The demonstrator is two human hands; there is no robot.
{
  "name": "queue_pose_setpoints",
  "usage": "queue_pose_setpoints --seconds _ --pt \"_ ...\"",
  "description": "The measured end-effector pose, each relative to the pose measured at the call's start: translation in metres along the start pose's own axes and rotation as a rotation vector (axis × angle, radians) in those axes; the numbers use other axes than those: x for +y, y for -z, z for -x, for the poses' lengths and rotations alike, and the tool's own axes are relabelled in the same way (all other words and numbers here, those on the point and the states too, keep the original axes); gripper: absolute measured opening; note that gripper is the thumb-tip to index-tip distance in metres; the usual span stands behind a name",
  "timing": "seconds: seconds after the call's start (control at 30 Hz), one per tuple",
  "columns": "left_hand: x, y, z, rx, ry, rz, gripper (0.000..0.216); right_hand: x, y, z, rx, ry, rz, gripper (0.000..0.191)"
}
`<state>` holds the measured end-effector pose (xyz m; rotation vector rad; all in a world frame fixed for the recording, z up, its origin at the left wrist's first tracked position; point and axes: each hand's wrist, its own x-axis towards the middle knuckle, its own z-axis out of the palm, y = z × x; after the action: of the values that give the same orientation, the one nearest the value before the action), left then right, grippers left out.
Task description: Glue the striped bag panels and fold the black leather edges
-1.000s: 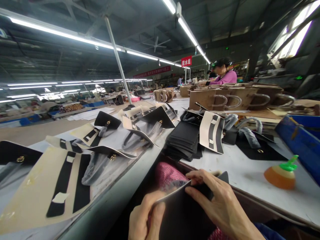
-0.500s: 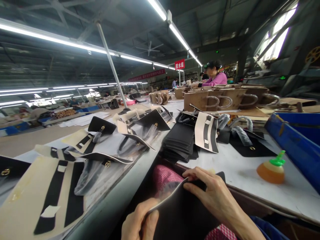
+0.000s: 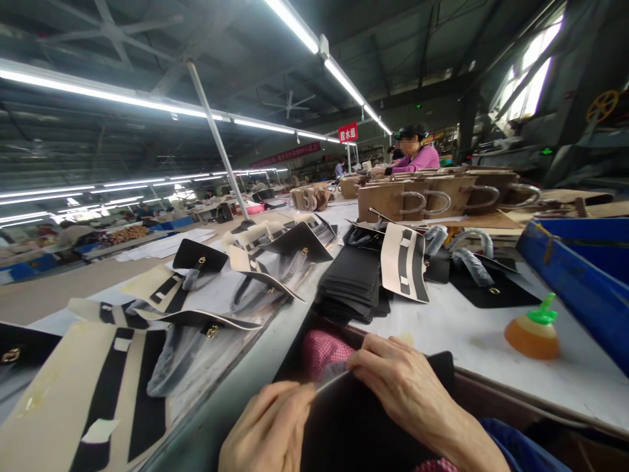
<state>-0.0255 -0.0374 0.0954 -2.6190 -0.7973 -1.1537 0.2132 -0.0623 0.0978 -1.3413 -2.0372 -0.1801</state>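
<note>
Both of my hands grip one black leather panel [image 3: 363, 426] at the bottom of the view, over my lap. My left hand [image 3: 268, 429] is closed on its left edge. My right hand [image 3: 405, 387] pinches its upper edge with the fingers curled over it. Pink checked cloth [image 3: 319, 351] shows just behind the panel. A stack of black leather pieces [image 3: 351, 282] lies on the white table [image 3: 462, 341] just beyond my hands.
An orange glue bottle with a green cap [image 3: 533, 331] stands at the right, beside a blue bin [image 3: 580, 262]. Cream-and-black bag flaps [image 3: 98, 393] cover the belt at left. Brown handbags [image 3: 407, 196] line the back, where a person in pink [image 3: 417, 157] works.
My left hand has come up along the panel's left edge and my right hand has slid left along the top edge. The view has shifted slightly.
</note>
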Motion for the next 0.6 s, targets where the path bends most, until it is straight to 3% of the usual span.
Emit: queue_pose_setpoints --seconds 0.07,0.13,0.3,0.43,0.5,0.6 --pt "0.001 -0.007 -0.005 -0.032 -0.121 -0.194 0.032 -0.006 -0.005 -0.001 0.017 0.036 0.02 0.02" --pt "0.01 -0.022 -0.01 -0.063 -0.123 -0.299 0.031 -0.011 -0.009 -0.001 0.031 0.057 0.036 0.021" --pt "0.029 -0.056 -0.018 -0.183 0.241 -0.303 0.034 -0.012 -0.001 0.005 0.102 0.072 0.082 0.017" --pt "0.022 -0.053 -0.014 -0.256 0.408 -0.255 0.032 0.008 0.016 0.028 0.188 0.044 0.132 0.017" --pt "0.015 -0.047 -0.009 -0.266 0.448 -0.242 0.03 0.023 0.02 0.046 0.214 -0.035 0.099 0.019" --pt "0.005 -0.04 -0.002 -0.272 0.448 -0.216 0.028 0.043 0.018 0.071 0.213 -0.303 -0.038 0.025"
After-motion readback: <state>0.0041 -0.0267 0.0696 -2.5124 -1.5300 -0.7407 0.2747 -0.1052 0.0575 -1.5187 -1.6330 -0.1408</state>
